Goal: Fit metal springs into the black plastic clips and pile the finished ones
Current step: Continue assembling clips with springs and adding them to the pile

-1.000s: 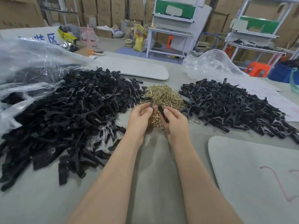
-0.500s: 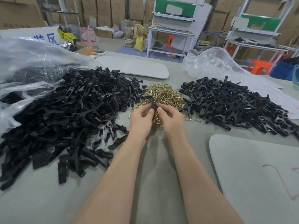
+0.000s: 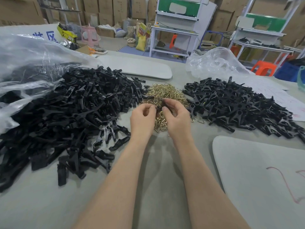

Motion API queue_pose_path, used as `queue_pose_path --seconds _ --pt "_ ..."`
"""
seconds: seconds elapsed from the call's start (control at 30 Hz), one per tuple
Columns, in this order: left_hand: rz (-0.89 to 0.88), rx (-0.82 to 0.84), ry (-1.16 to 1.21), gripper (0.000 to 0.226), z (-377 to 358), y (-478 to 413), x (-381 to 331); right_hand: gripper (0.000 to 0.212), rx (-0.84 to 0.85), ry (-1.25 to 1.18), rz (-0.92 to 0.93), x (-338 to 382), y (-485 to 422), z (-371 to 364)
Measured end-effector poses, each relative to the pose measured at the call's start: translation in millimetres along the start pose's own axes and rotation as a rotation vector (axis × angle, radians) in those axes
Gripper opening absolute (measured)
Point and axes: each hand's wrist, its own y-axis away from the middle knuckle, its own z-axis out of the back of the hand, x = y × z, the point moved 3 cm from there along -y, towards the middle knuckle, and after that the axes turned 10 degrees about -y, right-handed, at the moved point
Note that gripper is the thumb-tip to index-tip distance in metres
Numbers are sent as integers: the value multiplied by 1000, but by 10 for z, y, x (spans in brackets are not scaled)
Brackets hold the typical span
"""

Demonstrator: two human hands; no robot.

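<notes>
The left forearm [image 3: 115,187] and right forearm [image 3: 203,187] rise bare from the bottom edge and converge toward the centre of the frame. The left hand [image 3: 142,119] and right hand [image 3: 177,118] sit side by side, fingers curled, fingertips pinching a black clip [image 3: 159,104] between them.

1. Unassembled clips [image 3: 74,113]: large black heap of loose, flat, elongated pieces on the left, tangled at all angles.
2. Springs [image 3: 166,91]: small mound of brass-coloured bent wire in the centre, between the two black heaps and touching both.
3. Finished clips [image 3: 239,104]: lower, wider heap on the right, X-shaped, with wire glinting in them.
4. Held clip [image 3: 159,103]: black, above the springs, pinched between left hand [image 3: 142,116] and right hand [image 3: 177,116]; detail blurred.
</notes>
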Motion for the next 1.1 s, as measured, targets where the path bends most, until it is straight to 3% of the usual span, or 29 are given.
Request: queue_pose_path --seconds 0.13,0.23,0.3,0.43,0.63,1.1 --pt "96 33 162 25 7 -6 34 25 74 -11 -48 -27 19 -35" --pt "187 110 319 16 -23 -7 50 23 23 -39 -86 -71 11 -28" --pt "175 153 293 6 -55 -4 37 22 -12 -57 -102 -88 0 -7" --pt "113 146 116 16 -71 -2 46 22 -56 -66 -78 -87 -10 36" --pt "-46 155 -71 11 -97 14 22 20 -63 -62 -57 -88 -29 63" --pt "-117 163 -91 20 -74 11 -16 23 -35 -30 -73 -84 -31 58"
